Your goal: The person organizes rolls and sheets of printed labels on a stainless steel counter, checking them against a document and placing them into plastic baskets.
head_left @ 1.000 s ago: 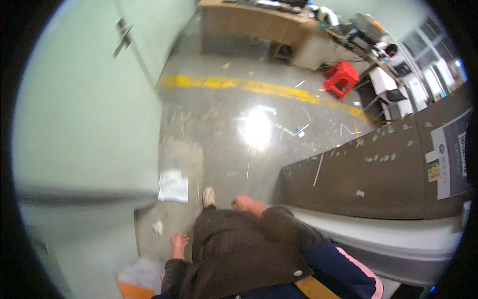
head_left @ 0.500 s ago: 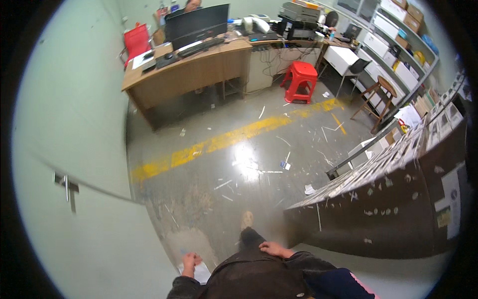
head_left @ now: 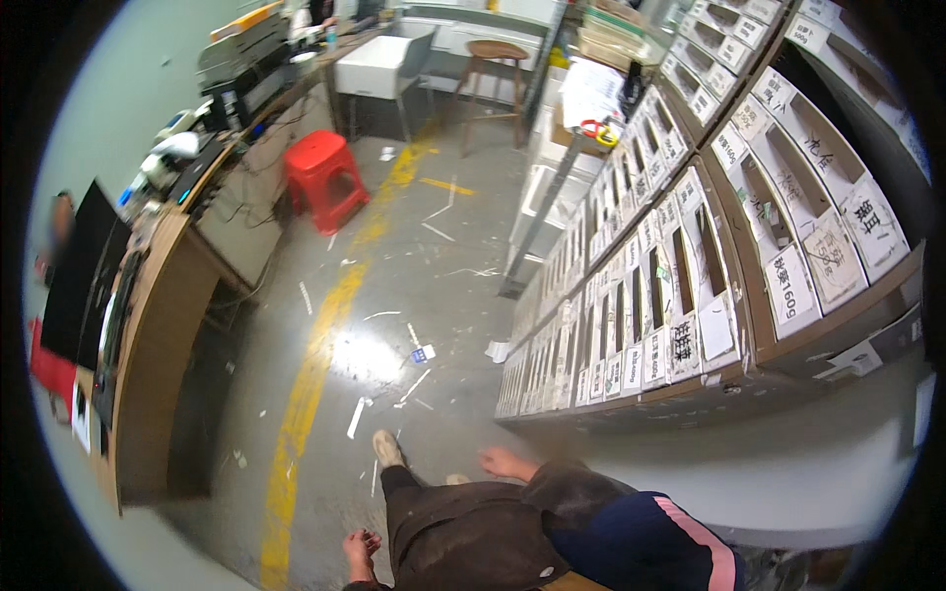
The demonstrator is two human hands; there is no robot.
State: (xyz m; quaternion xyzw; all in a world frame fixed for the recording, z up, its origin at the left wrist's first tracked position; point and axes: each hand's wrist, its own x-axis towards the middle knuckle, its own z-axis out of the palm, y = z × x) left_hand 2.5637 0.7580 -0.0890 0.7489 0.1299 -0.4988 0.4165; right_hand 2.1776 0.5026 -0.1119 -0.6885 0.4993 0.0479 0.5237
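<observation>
At the bottom of the view my left hand (head_left: 362, 548) hangs beside my leg. Its fingers are loosely bent, and nothing shows in them. My right hand (head_left: 505, 463) is held out in front of the dark apron (head_left: 463, 532), slightly blurred, with relaxed fingers and no visible object. Nearest to it on the right is a brown rack (head_left: 631, 394) of white-fronted compartments with handwritten labels; the hand is apart from it. One beige shoe (head_left: 388, 448) is stepping forward on the grey floor, the other partly hidden by the apron.
A wooden desk (head_left: 158, 325) with a black monitor (head_left: 87, 281) lines the left side; a blurred person is behind it. Ahead are a red plastic stool (head_left: 323, 163) and a wooden stool (head_left: 498, 49). Paper scraps (head_left: 422, 353) and a yellow line (head_left: 296, 433) mark the floor.
My view has swung right and forward: the desk now lies at the left and the labelled rack looms closer. The door has gone from view. Both hands have shifted as I walk.
</observation>
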